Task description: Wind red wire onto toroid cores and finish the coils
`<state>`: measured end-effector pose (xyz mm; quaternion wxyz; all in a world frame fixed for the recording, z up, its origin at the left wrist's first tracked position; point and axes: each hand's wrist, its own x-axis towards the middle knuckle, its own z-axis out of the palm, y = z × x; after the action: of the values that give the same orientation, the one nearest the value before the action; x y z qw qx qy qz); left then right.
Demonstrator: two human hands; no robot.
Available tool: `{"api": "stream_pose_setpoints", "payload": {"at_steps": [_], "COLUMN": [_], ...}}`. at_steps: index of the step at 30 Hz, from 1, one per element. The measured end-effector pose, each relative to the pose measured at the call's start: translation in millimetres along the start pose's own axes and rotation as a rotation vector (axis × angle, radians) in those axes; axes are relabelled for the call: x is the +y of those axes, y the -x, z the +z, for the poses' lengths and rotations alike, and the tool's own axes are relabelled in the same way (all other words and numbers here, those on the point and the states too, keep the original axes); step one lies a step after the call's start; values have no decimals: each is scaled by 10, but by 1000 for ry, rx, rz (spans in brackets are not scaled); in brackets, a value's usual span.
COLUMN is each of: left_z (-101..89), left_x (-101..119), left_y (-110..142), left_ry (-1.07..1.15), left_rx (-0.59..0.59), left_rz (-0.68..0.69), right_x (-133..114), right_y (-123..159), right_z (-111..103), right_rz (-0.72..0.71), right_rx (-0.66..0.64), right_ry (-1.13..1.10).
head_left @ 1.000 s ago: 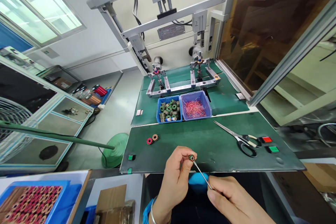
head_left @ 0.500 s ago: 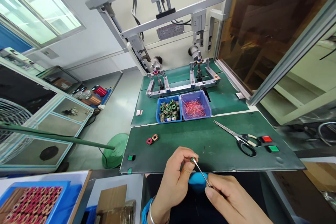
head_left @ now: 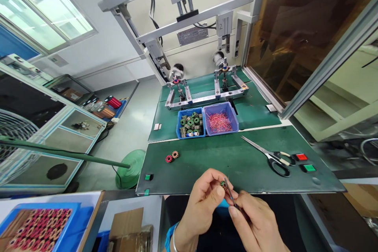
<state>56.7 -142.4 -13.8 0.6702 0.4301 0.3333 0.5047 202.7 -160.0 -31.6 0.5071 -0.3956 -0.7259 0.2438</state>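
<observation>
Between the thumb and fingers of my left hand is a small green motor stator core, held just over the front edge of the green table. My right hand is closed on a slim metal tool, its exact kind unclear. The tool's thin end lies against or just in front of the stator core; actual contact is hard to make out. To the left on the table, a red-wound stator and a copper-coloured stator lie side by side.
A blue bin of green stator cores adjoins a purple bin of wire scraps. Scissors lie at right near a red button and a green button. Behind stands a winding machine. A stator-filled tray is lower left.
My right hand has come closer to my left, and the tool now stands steeper across the stator core. My left hand has shifted slightly right and down with the core.
</observation>
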Motion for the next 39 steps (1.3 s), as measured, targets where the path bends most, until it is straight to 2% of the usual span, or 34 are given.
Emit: {"api": "stream_pose_setpoints", "payload": {"at_steps": [4,6,10,13,18,23,24,26,28,29,30,34,35,39], "left_z": [54,56,-1,-46,-33,2,2,-4,-12,-16,-18,-10,-8,-17], "left_x": [-3,-10,-9,16,64,28,2,-58,-110,-126,-134,-105,-93,-72], "left_y": [-36,-53,-71,-73,-83,-87,-84,-78,-74,-73,-73,-85,-90,-110], "left_ry": [92,136,128,67,45,30,71,187,273,285,278,219,211,194], "left_rx": [-68,-101,-95,-69,-16,42,32,45,131,186,234,316,315,258], "left_rz": [-38,-50,-44,-35,-76,-81,-92,-137,-189,-205,-209,-154,-144,-135], "right_x": [36,39,54,82,85,21,7,-10,-9,-1,11,64,76,124], "right_y": [88,111,85,47,7,-7,-6,-1,6,12,20,71,86,120], "right_z": [117,152,122,42,-63,-70,-77,-121,-209,-259,-305,-340,-313,-196], "right_rz": [12,44,153,222,245,262,249,223,223,236,240,192,189,232], "right_rx": [88,92,-61,-149,-201,-244,-212,-13,248,301,262,-351,-449,-592], "right_ry": [-167,-299,-465,-448,-343,-326,-351,-468,-604,-612,-567,-141,-83,12]}}
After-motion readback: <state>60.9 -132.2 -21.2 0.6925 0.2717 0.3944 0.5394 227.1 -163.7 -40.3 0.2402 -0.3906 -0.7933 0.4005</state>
